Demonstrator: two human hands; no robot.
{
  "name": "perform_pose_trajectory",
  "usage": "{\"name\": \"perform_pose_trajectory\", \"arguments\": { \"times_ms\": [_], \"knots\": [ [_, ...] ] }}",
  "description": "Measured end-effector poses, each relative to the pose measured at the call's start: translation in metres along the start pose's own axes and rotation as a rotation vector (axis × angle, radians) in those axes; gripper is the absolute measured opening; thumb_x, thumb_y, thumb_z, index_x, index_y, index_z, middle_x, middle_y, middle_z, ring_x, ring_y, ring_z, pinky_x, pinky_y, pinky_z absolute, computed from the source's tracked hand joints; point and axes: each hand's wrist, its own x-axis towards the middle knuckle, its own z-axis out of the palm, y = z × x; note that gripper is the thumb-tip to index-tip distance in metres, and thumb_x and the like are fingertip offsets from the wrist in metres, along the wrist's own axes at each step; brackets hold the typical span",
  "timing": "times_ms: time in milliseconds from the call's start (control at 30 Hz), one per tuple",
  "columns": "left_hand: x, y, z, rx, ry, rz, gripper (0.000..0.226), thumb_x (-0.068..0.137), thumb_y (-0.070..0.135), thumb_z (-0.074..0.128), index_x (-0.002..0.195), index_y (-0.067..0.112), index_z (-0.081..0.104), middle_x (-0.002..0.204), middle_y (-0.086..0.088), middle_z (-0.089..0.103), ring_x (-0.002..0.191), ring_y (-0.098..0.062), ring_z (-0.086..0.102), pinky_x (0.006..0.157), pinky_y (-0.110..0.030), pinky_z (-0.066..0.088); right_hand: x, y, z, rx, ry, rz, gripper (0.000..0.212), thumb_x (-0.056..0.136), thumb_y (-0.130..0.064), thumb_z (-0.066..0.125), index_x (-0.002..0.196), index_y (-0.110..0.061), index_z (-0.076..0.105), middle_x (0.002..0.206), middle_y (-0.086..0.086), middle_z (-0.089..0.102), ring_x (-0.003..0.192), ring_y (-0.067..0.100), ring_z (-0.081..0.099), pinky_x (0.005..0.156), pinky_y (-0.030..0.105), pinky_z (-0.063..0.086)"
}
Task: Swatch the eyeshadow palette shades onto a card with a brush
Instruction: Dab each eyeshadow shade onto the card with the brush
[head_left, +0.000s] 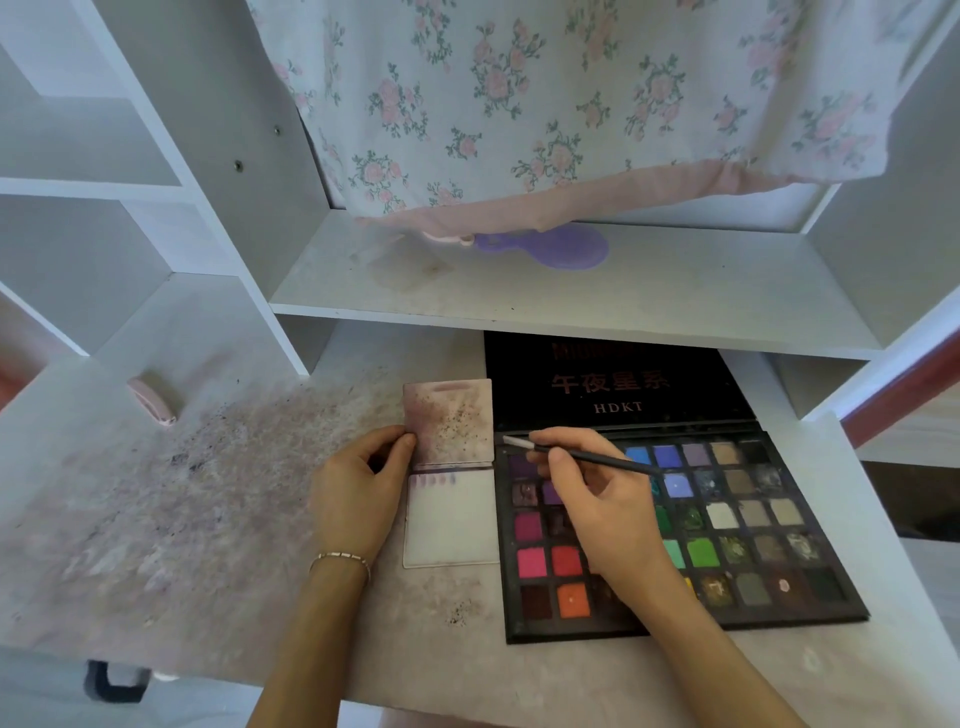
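The left hand pinched the stained white folding card steady, while the right hand gripped a thin black brush, its tip over the black multicoloured eyeshadow palette, likely loading colour.

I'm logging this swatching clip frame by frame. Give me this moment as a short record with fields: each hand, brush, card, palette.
left hand: pinches the left edge of the stained upper card
right hand: grips the brush
brush: tip at the palette's top left corner
card: white, faint purple swatches along its top left
palette: open, lid flat behind, right of the card
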Motion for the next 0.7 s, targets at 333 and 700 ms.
{"name": "perform_pose_trajectory", "arguments": {
  "times_ms": [333, 700],
  "knots": [
    [-0.004, 0.003, 0.007, 0.030, 0.054, -0.033, 0.011, 0.084, 0.018, 0.063, 0.089, 0.015, 0.072, 0.076, 0.009, 0.063, 0.067, -0.005, 0.054, 0.059, -0.012, 0.036, -0.005, 0.003, -0.059, -0.125, 0.198, -0.002, 0.028, 0.090, -0.004, 0.047, 0.084, -0.031, 0.051, 0.082, -0.010, 0.061, 0.080, -0.004, 0.061, 0.056, 0.011, 0.050],
    [-0.004, 0.001, 0.005, 0.051, 0.051, 0.017, 0.013, 0.084, 0.017, 0.062, 0.092, 0.014, 0.072, 0.080, 0.012, 0.061, 0.071, -0.003, 0.053, 0.062, -0.011, 0.034, -0.001, 0.017, -0.091, -0.350, 0.308, 0.060, 0.029, 0.090, -0.008, 0.047, 0.078, -0.034, 0.047, 0.078, -0.006, 0.060, 0.075, 0.004, 0.059, 0.056, 0.018, 0.046]
  ]
}}
